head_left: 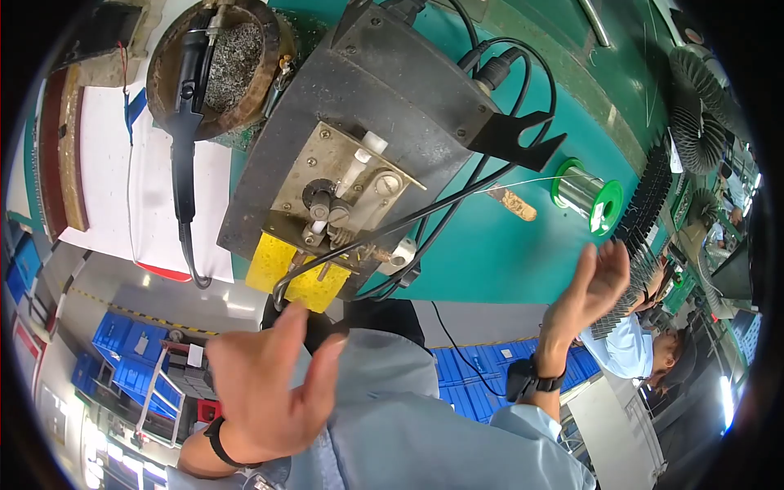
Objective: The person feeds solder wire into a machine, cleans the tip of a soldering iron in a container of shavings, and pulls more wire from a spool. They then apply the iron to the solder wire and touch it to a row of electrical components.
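My left hand (269, 388) hovers in front of the bench's near edge, thumb and fingers apart, with nothing seen in it. Just beyond its fingertips are a yellow sponge (273, 265) and a metal feed mechanism (327, 196) on a dark grey machine housing (376, 90). Over at the right, my right hand (592, 286) is raised with its thumb apart and its fingers loosely bent; no object shows in it. It is nearest a long row of black comb-like parts (645, 204) and a green spool of silvery wire (588, 200). I cannot tell whether it touches the row.
A black-handled soldering tool (189, 90) lies across a round pot (276, 49) of grey shavings. Black cables (457, 196) loop over the green mat (490, 269). A wooden stub (514, 204) lies near the spool. A co-worker (625, 347) sits at the right.
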The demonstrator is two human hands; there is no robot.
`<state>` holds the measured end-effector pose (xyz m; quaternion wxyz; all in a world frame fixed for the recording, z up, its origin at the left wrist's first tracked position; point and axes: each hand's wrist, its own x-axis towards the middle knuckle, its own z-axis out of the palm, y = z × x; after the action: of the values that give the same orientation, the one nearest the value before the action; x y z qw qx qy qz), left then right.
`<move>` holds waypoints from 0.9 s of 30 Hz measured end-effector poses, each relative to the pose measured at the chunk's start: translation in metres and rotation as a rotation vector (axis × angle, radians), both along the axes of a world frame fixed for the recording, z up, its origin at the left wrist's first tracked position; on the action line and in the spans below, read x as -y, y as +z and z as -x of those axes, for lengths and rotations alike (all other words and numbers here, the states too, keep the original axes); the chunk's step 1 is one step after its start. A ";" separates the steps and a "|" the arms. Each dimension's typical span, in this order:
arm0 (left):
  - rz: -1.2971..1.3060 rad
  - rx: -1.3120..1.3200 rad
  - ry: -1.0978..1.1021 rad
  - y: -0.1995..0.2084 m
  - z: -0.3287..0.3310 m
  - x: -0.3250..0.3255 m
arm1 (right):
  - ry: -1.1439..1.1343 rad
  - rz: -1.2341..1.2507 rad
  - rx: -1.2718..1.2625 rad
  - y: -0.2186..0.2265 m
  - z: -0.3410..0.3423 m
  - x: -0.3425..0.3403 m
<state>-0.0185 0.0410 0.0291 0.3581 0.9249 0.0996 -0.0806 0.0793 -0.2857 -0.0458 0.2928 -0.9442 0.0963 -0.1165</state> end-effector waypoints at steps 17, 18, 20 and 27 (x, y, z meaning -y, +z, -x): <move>0.586 -0.116 0.719 -0.039 -0.071 -0.065 | 0.352 0.162 -0.112 -0.026 0.011 -0.053; 0.639 -0.167 0.699 -0.039 -0.071 -0.071 | 0.322 0.132 -0.125 -0.029 0.011 -0.054; 0.679 -0.212 0.676 -0.038 -0.070 -0.076 | 0.290 0.089 -0.133 -0.036 0.011 -0.055; 0.628 -0.028 0.901 -0.027 -0.070 -0.056 | 0.320 0.182 -0.123 -0.044 0.010 -0.047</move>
<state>0.0518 0.0972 0.0022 0.6146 0.6382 0.4617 0.0427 0.0696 -0.2386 -0.0899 0.2145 -0.9753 -0.0484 -0.0186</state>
